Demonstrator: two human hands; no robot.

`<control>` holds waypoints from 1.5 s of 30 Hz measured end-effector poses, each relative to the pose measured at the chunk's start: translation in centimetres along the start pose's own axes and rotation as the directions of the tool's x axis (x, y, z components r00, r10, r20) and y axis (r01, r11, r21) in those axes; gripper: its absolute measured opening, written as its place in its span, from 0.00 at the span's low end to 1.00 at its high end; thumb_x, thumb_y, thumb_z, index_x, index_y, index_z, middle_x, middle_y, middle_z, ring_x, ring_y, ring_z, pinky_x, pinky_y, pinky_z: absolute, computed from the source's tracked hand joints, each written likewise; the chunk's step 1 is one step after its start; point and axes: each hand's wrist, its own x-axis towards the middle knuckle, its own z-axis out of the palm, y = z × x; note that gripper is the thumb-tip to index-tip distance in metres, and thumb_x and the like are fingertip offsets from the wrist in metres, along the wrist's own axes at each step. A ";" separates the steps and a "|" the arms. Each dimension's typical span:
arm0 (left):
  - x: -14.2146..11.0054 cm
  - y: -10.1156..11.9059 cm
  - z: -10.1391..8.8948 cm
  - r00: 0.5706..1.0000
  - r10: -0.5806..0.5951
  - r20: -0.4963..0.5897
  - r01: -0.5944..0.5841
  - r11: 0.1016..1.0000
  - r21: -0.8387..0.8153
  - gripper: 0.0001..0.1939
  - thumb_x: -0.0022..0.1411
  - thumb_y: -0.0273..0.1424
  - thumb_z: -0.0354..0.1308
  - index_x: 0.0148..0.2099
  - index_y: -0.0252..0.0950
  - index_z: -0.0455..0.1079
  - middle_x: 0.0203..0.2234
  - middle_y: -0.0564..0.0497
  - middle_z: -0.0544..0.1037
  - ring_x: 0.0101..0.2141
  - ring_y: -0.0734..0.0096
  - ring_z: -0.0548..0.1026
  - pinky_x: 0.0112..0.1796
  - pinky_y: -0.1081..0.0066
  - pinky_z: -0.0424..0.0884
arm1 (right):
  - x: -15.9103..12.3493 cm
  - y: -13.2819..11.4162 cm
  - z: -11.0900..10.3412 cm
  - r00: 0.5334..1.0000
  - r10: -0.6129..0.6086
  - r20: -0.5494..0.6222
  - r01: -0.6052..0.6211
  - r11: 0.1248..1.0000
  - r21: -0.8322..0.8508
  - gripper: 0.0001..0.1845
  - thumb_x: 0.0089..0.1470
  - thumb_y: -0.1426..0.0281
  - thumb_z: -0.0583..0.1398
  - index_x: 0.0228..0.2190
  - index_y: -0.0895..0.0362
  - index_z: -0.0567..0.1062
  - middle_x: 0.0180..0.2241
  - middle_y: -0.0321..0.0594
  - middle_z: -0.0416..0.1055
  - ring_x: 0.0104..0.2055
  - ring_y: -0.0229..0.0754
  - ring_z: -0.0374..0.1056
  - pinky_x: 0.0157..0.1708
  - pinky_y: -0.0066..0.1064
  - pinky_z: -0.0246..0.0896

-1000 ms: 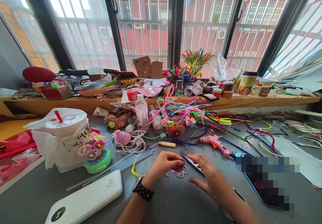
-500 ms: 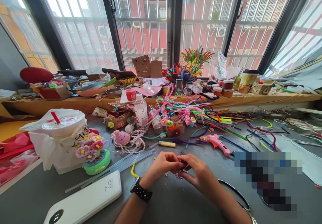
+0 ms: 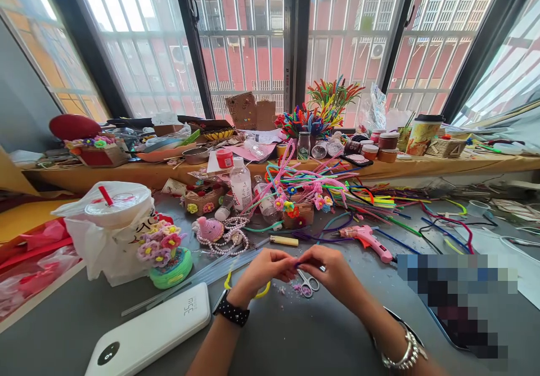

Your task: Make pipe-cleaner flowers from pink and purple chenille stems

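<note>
My left hand [image 3: 270, 268], with a dotted black watch strap on the wrist, meets my right hand [image 3: 324, 264] over the middle of the table. Fingertips of both are pinched together on a small purple piece [image 3: 297, 264], mostly hidden, whose exact kind I cannot make out. Beneath my right hand lie small scissors [image 3: 310, 287] among pink-purple fluff trimmings [image 3: 302, 290]. A bent yellow pipe cleaner [image 3: 264, 292] pokes out beside my left wrist. Just beyond the fingers rests a cream-coloured lighter-like stick [image 3: 284, 241].
A white power bank [image 3: 156, 328] and clear glue sticks [image 3: 211, 277] lie left, near a bagged cup [image 3: 113, 218] and a flower ornament [image 3: 171, 266]. A pink glue gun [image 3: 367, 241] lies right, below heaped pipe cleaners [image 3: 371, 201]. Bottles [image 3: 241, 184] stand behind.
My hands have shifted slightly up and apart, so the scissors and trimmings beneath now show. The purple piece is visible between the fingertips. The whole view has moved a little.
</note>
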 end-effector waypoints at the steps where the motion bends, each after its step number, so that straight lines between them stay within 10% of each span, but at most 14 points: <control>1: 0.0 0.0 -0.2 0.998 0.030 -0.064 -0.021 0.992 0.125 0.21 0.54 0.41 0.47 0.32 0.29 0.72 0.22 0.47 0.76 0.24 0.72 0.73 0.27 0.73 0.68 | 0.2 0.1 0.0 1.000 0.009 -0.002 -0.009 1.000 0.000 0.06 0.48 0.70 0.56 0.26 0.58 0.72 0.24 0.37 0.70 0.26 0.36 0.65 0.26 0.25 0.58; 7: 0.7 -0.3 -1.3 0.857 0.328 -0.397 0.016 0.754 0.657 0.16 0.58 0.31 0.41 0.41 0.30 0.67 0.35 0.42 0.75 0.35 0.65 0.72 0.37 0.66 0.66 | 0.7 0.4 1.4 0.999 0.047 0.010 -0.047 0.999 -0.013 0.04 0.46 0.74 0.56 0.26 0.59 0.72 0.24 0.37 0.70 0.26 0.36 0.65 0.27 0.24 0.58; 21: 3.3 -1.9 -0.6 0.874 0.444 -0.195 0.088 0.250 0.964 0.14 0.55 0.21 0.45 0.40 0.37 0.68 0.37 0.44 0.71 0.41 0.61 0.65 0.38 0.64 0.61 | 0.1 0.3 1.4 0.998 0.057 -0.025 -0.057 0.998 -0.015 0.04 0.46 0.74 0.56 0.26 0.58 0.72 0.25 0.37 0.70 0.27 0.36 0.65 0.28 0.25 0.58; 39: 3.7 -2.7 -1.2 0.871 0.438 -0.222 0.173 0.148 0.974 0.14 0.57 0.22 0.44 0.41 0.37 0.66 0.37 0.46 0.72 0.39 0.63 0.67 0.36 0.66 0.62 | -0.3 0.6 0.9 0.995 0.088 -0.036 -0.088 0.996 -0.007 0.05 0.46 0.72 0.56 0.26 0.58 0.72 0.25 0.37 0.70 0.27 0.37 0.65 0.27 0.25 0.59; 45: 3.1 -2.5 -1.6 0.867 0.432 -0.248 0.204 0.147 0.968 0.14 0.57 0.22 0.43 0.40 0.37 0.67 0.36 0.45 0.71 0.38 0.62 0.66 0.36 0.66 0.61 | 1.5 2.3 -3.0 0.973 0.200 -0.116 -0.218 0.961 -0.173 0.07 0.48 0.70 0.55 0.28 0.59 0.72 0.27 0.36 0.72 0.30 0.36 0.68 0.30 0.23 0.60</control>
